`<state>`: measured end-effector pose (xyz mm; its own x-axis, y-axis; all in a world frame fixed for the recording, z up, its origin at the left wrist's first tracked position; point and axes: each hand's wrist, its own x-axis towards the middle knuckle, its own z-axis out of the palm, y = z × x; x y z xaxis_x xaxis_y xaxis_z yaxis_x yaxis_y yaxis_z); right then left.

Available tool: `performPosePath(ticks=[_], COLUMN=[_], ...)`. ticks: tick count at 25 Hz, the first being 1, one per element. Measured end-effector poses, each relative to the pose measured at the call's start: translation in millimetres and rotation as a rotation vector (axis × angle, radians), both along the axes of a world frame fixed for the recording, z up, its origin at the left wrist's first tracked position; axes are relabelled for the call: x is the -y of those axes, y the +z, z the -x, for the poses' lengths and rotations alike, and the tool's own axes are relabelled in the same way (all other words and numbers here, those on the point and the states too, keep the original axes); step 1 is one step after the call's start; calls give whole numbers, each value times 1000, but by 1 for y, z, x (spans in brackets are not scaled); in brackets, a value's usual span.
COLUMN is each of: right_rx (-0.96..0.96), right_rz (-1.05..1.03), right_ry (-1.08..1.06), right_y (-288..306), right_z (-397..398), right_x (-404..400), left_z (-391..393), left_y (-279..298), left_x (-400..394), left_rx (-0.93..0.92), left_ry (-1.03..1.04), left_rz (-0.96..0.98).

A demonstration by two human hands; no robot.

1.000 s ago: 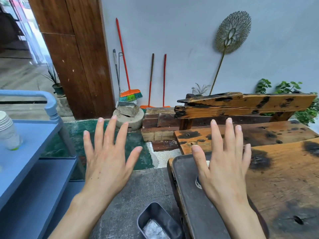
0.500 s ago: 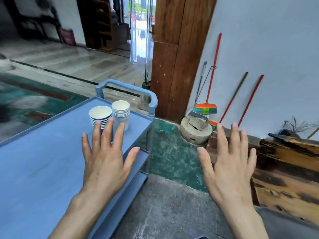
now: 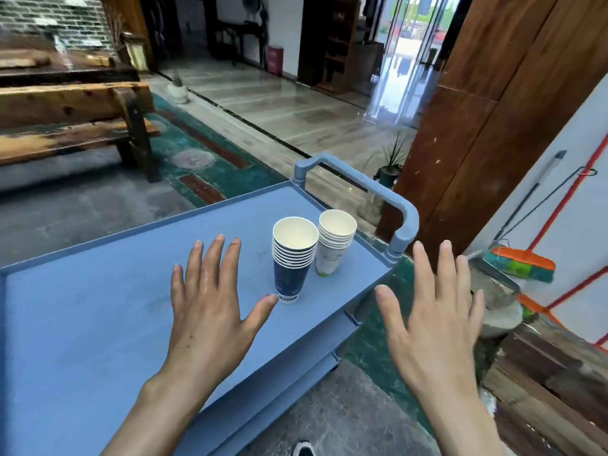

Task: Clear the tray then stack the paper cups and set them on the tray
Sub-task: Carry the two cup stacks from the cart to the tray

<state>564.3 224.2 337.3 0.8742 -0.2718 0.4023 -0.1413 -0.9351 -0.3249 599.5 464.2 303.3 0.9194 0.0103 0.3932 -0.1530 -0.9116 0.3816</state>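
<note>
Two stacks of paper cups stand upright on the top shelf of a blue cart [image 3: 98,291], near its handle end. The dark blue stack [image 3: 291,261] is nearer me; the white stack [image 3: 334,246] is just behind and right of it. My left hand [image 3: 210,307] hovers flat over the shelf with fingers spread, its thumb tip close to the blue stack's base. My right hand [image 3: 431,311] is spread open, held off the cart's right edge over the floor. Neither hand holds anything. The dark tray is out of view.
The cart's handle [image 3: 388,199] rises beyond the cups, and lower shelves [image 3: 296,373] show below the right edge. A wooden bench [image 3: 72,106] stands far left. Brooms [image 3: 519,263] lean on the white wall at right, beside a wooden door frame [image 3: 487,110].
My view has swung left from the wooden table and dark tray to the blue cart. The cup stacks now sit near the middle of view. Both hands stay spread and empty.
</note>
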Motion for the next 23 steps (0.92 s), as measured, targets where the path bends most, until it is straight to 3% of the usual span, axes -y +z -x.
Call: performPosePath(ticks=[3, 5, 8, 12, 16, 23], right_rx=[-75, -159, -252, -291, -260, -59], right_rz=[-94, -234, -451, -631, -672, -670], right_ry=[109, 178, 300, 360, 323, 214], right_y=[-20, -35, -64, -103, -127, -94], right_z=[-61, -108, -175, -242, -272, -242], right_x=[17, 29, 42, 42, 29, 49], left_z=[-33, -60, -99, -136, -153, -148], left_y=[-17, -30, -57, -82, -87, -70], left_x=[20, 38, 61, 81, 82, 73], left_rx=[-152, -267, -328, -294, -213, -193], left_ry=[-15, -47, -26, 42, 130, 73], left_rz=[261, 489, 670, 758, 784, 760])
